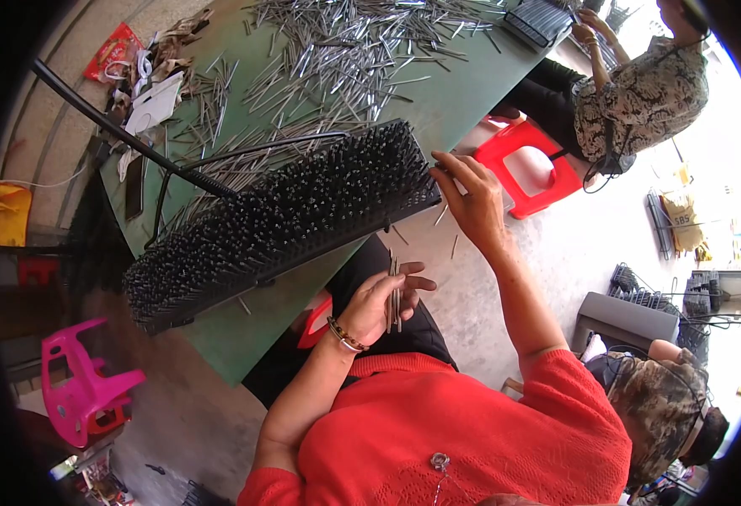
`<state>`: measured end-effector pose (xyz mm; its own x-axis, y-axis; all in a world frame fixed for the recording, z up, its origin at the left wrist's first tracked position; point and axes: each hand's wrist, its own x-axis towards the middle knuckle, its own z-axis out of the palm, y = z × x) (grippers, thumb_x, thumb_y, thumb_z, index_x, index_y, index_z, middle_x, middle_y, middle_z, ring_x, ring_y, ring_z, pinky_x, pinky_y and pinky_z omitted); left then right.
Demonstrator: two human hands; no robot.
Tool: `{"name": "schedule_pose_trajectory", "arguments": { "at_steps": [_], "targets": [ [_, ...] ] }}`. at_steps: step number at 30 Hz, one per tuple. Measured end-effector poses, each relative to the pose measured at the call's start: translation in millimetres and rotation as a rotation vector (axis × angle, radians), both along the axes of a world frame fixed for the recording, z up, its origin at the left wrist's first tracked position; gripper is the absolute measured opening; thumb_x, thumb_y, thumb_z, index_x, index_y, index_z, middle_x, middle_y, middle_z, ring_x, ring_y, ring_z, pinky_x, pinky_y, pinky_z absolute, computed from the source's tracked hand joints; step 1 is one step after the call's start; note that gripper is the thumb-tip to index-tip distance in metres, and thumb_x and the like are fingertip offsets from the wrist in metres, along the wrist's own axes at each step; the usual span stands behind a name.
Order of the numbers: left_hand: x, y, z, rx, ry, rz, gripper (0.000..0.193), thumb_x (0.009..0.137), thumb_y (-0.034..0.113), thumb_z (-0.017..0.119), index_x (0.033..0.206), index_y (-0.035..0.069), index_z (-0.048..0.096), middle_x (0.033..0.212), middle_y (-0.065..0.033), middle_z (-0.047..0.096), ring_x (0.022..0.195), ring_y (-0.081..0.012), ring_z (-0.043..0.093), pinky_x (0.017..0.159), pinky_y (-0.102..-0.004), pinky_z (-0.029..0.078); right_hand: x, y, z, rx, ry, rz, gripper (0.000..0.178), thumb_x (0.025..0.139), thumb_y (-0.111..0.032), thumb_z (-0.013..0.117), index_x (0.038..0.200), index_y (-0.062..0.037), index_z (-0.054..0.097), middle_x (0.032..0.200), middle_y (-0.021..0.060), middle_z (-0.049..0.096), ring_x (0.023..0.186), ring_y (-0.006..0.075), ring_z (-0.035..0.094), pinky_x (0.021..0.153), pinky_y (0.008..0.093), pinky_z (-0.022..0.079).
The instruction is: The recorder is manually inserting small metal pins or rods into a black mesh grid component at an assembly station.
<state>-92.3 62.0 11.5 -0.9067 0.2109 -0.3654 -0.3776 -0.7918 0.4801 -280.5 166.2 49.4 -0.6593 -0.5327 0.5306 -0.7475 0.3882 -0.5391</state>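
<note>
A long black rack [278,215], densely set with upright dark pins or rod ends, lies at a slant across the near edge of the green table [446,93]. At the rack's right end, my right hand [478,207] has thumb and fingertips pinched together close to the edge. Whatever is between those fingertips is too small to make out. Below the rack and above my lap, my left hand [375,305] is closed around a small bunch of thin metal rods [394,291], which stand roughly upright in the palm.
Loose metal rods [345,55] are heaped over the table's far part. A black tube [126,135] arches down to the rack. A red stool [488,160] stands at right, a pink stool [80,384] at left. Co-workers sit at upper right [640,101] and lower right [653,405].
</note>
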Motion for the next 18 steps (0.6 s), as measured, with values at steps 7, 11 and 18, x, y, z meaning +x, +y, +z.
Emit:
{"name": "schedule_pose_trajectory", "arguments": {
  "at_steps": [7, 11, 18],
  "targets": [
    [0.6, -1.7, 5.7, -0.042, 0.001, -0.01, 0.038, 0.094, 0.021, 0.037, 0.124, -0.001, 0.043, 0.102, -0.0117, 0.06, 0.076, -0.0105, 0.057, 0.063, -0.0233, 0.048, 3.4, 0.0, -7.2, -0.055, 0.107, -0.001, 0.02, 0.078, -0.007, 0.064, 0.097, -0.0042, 0.063, 0.082, 0.0104, 0.061, 0.072, 0.0262, 0.057, 0.065, 0.0342, 0.045],
    [1.7, -3.0, 7.7, 0.012, -0.003, -0.044, 0.038, 0.095, 0.022, 0.037, 0.125, 0.0, 0.042, 0.101, -0.011, 0.061, 0.076, -0.0114, 0.058, 0.063, -0.0246, 0.05, 4.5, -1.3, -7.0, -0.042, 0.137, -0.03, 0.021, 0.077, -0.006, 0.065, 0.098, -0.0026, 0.063, 0.083, 0.0107, 0.061, 0.071, 0.0262, 0.057, 0.065, 0.0338, 0.045],
    [4.5, -4.0, 3.0, 0.036, -0.02, -0.067, 0.037, 0.095, 0.024, 0.038, 0.122, 0.0, 0.045, 0.093, -0.0087, 0.059, 0.064, -0.0067, 0.049, 0.052, -0.0184, 0.039, 10.3, -0.5, -8.6, -0.089, 0.168, -0.077, 0.021, 0.077, -0.004, 0.065, 0.097, -0.0004, 0.063, 0.082, 0.0111, 0.062, 0.071, 0.0257, 0.058, 0.064, 0.0334, 0.045]
  ]
}}
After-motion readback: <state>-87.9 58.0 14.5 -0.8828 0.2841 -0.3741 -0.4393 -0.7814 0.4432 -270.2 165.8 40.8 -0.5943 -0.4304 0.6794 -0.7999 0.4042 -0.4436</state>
